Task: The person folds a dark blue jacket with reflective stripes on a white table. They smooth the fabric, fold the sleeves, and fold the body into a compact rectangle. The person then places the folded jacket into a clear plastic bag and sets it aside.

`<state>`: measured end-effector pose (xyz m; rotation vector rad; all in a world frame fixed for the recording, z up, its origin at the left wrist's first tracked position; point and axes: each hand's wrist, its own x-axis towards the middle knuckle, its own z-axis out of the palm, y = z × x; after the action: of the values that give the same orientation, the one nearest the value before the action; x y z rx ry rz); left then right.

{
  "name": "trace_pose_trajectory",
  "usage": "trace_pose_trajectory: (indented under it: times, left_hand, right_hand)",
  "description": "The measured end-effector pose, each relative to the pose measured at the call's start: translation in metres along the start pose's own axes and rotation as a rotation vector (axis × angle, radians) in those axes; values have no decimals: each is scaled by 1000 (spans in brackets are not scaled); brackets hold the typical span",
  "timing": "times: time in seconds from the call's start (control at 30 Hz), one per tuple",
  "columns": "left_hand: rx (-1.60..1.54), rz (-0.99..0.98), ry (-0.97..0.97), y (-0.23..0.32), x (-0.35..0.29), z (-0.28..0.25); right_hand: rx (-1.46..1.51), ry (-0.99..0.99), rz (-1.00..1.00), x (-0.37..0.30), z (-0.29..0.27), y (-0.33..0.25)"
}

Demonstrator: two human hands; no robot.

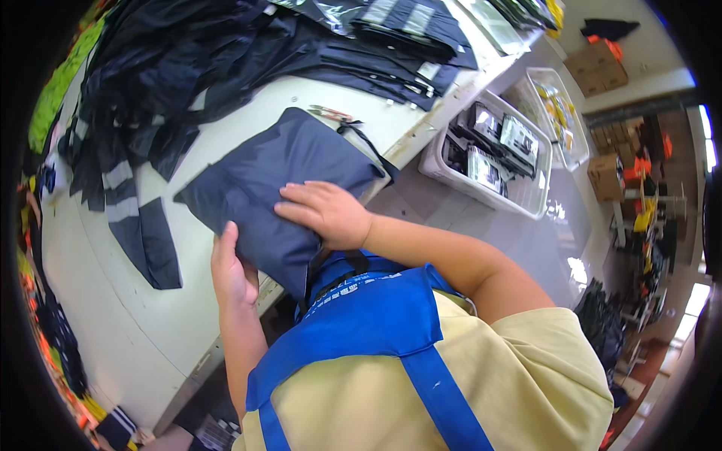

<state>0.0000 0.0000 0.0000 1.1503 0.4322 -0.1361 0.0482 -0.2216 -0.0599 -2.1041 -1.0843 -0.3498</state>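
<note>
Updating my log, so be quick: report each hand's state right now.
Left hand: at the near edge of the dark blue fabric bundle; whether it grips cannot be told.
Right hand: open, palm-down on the bundle.

White table (113, 323). Dark garments (188, 45) with pale strips, heaped, table's far left part. Folded dark garments (421, 49), stacked, table's far end. Reddish snips (329, 113), on table. White crate (451, 178) of packets (485, 170), floor right of table; second crate (578, 150) alongside. Cardboard boxes (596, 69), well right of table.
</note>
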Motion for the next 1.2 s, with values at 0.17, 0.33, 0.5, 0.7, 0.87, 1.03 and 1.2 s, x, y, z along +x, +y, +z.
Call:
trace_pose_trajectory:
  times: [0.17, 0.33, 0.5, 0.7, 0.87, 1.03, 1.2]
  left_hand:
    - [33, 257, -342, 12, -38, 106]
    - [186, 129, -283, -16, -39, 117]
    - [286, -85, -103, -69, -41, 101]
    - [259, -189, 154, -133, -78, 84]
    - [298, -178, 418, -256, -114, 30]
    - [559, -570, 671, -397, -183, 2]
    - [347, -894, 1076, -492, -212, -33]
  right_hand:
    - [459, 439, 673, -18, -127, -4]
    - [1010, 1304, 838, -145, -248, 41]
    - [928, 1580, 840, -276, -332, 121]
    - [175, 1142, 2013, -512, -272, 231]
    - [559, 14, 1838, -388, -140, 200]
    - [493, -907, 1042, -215, -86, 141]
    - [456, -1130, 1001, -122, -45, 88]
